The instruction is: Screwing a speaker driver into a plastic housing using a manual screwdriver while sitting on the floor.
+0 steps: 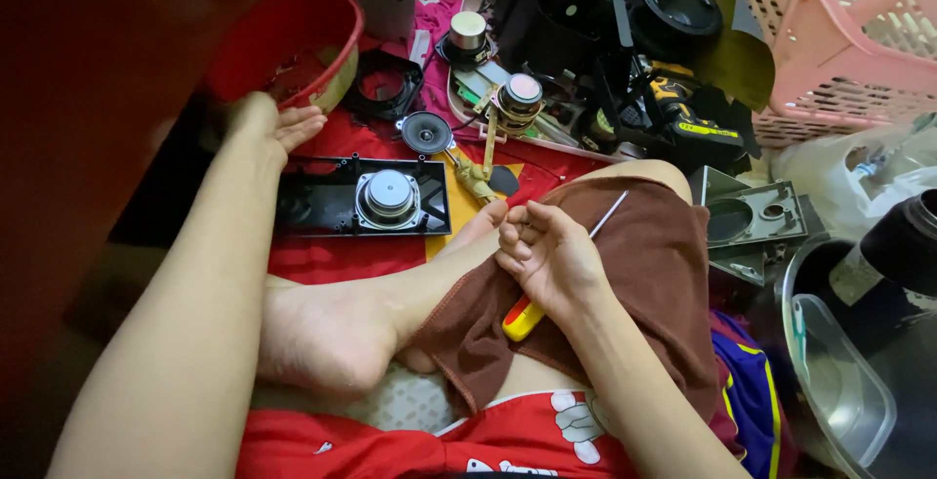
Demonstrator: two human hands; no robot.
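My right hand [547, 259] sits near the centre of the view, curled tight around a screwdriver [561, 269]. Its yellow and red handle pokes out below my palm toward 7 o'clock, and the thin metal shaft runs up toward 1 o'clock, ending over a brown cloth [644, 274] draped across my raised knee. The hand rests on that cloth.

My left hand [278, 128] is stretched out toward 11 o'clock, fingers loosely spread and holding nothing. It lies just beside the rim of a red bowl [293, 40], though I cannot tell whether it touches the rim. Just right of it, at about 12 o'clock from my right hand, lies a black speaker panel [312, 201] on the red floor covering, with 1 round silver speaker driver [387, 196] mounted in it.

Above the panel sits a small loose black speaker cone [427, 133]. Farther up, near 12 o'clock, are 2 more drivers with metal magnets [519, 94] among wires and black parts. A pink plastic basket [839, 40] fills the 2 o'clock corner, and a yellow and black power tool [688, 113] lies below its left edge. A grey plastic housing [756, 220] lies at 3 o'clock, and a clear lidded pot [839, 381] sits at 4 o'clock.
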